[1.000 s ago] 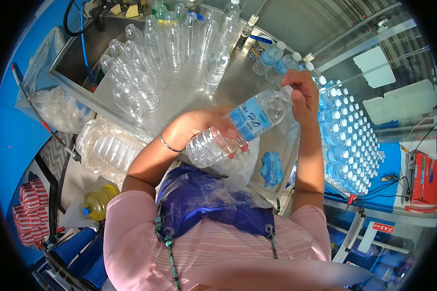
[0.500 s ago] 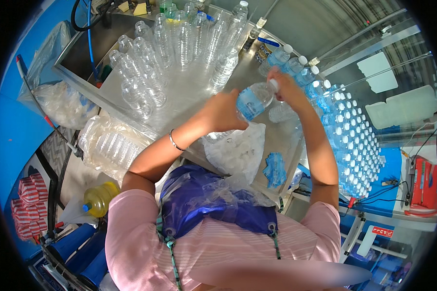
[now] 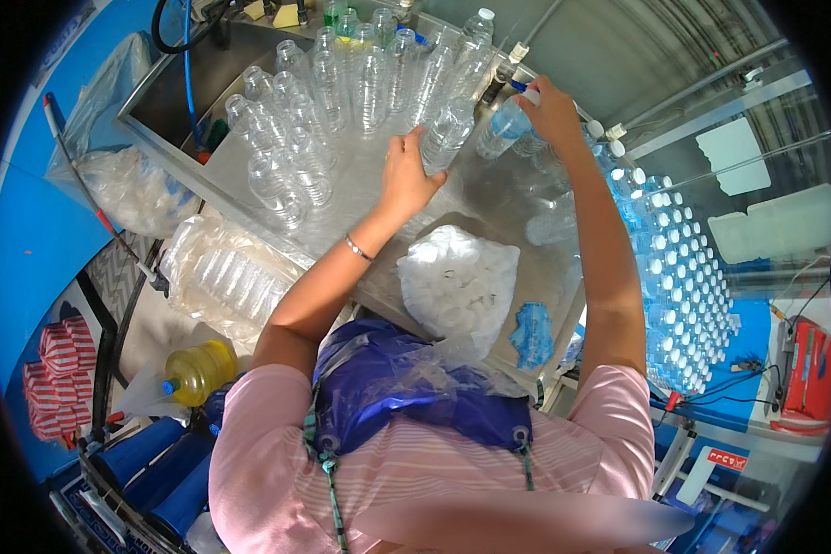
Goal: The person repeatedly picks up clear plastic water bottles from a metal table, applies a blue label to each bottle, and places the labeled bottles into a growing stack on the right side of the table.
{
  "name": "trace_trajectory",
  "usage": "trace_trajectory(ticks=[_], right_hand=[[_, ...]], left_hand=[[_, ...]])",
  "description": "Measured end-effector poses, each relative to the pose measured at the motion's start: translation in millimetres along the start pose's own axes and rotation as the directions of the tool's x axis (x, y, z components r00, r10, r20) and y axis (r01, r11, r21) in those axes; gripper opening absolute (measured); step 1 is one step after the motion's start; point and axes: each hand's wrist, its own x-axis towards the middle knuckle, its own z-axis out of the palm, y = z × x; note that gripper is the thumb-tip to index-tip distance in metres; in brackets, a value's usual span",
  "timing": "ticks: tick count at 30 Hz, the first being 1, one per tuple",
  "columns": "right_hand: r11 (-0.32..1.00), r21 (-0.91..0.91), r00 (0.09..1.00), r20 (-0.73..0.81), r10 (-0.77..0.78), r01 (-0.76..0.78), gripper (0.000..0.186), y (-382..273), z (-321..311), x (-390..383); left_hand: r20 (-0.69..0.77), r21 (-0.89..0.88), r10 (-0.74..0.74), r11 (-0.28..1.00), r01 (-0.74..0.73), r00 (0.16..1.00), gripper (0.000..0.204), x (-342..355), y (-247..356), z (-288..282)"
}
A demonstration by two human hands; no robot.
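My left hand point(image 3: 411, 171) is closed round the base of a clear, unlabelled bottle point(image 3: 451, 129) at the front of a cluster of open bottles point(image 3: 369, 88). My right hand point(image 3: 549, 115) grips the top of a blue-labelled bottle point(image 3: 500, 127), beside other capped bottles at the back right of the steel counter point(image 3: 342, 212). A white bag of caps point(image 3: 457, 291) lies below my hands, next to a bundle of blue labels point(image 3: 531, 337).
Rows of capped bottles point(image 3: 683, 286) stand on the right. A steel sink point(image 3: 166, 97) with a hose is at the back left. A plastic-wrapped pack point(image 3: 226, 277), a yellow jug point(image 3: 200, 369) and striped bags point(image 3: 55, 383) lie on the left.
The labelled bottle has moved from between my hands toward the back right, in my right hand. My left hand has left it and moved up to a clear bottle. The cap bag is uncovered.
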Motion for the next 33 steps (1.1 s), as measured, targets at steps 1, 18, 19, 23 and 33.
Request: trace_trajectory(ticks=[1, 18, 19, 23, 33], right_hand=[[0.999, -0.028, 1.000, 0.007, -0.025, 0.025, 0.037, 7.1, 4.7, 10.0], [0.966, -0.243, 0.996, 0.049, -0.072, 0.082, 0.028, 31.5, 11.8, 31.5], [0.961, -0.253, 0.993, 0.006, -0.114, 0.112, 0.029, 27.0, 9.4, 27.6], [0.912, -0.335, 0.868, -0.348, -0.353, 0.237, 0.034, -17.4, 2.2, -14.4], [0.998, 0.048, 0.830, 0.555, -0.052, 0.031, 0.011, -94.1, 22.5, -251.2]], left_hand=[[0.024, 0.010, -0.034, 0.999, 0.034, 0.999, 0.092, 5.8, -4.2, 3.2], [0.011, -0.084, -0.055, 0.995, 0.056, 0.998, 0.083, 45.2, -13.0, 48.5], [0.007, -0.086, -0.045, 0.995, 0.045, 0.999, 0.081, 45.4, -12.8, 47.8], [0.054, -0.067, -0.071, 0.995, 0.074, 0.996, 0.078, 44.9, -10.6, 40.7], [0.164, -0.011, -0.088, 0.996, 0.091, 0.982, 0.072, 37.6, -8.9, 19.6]])
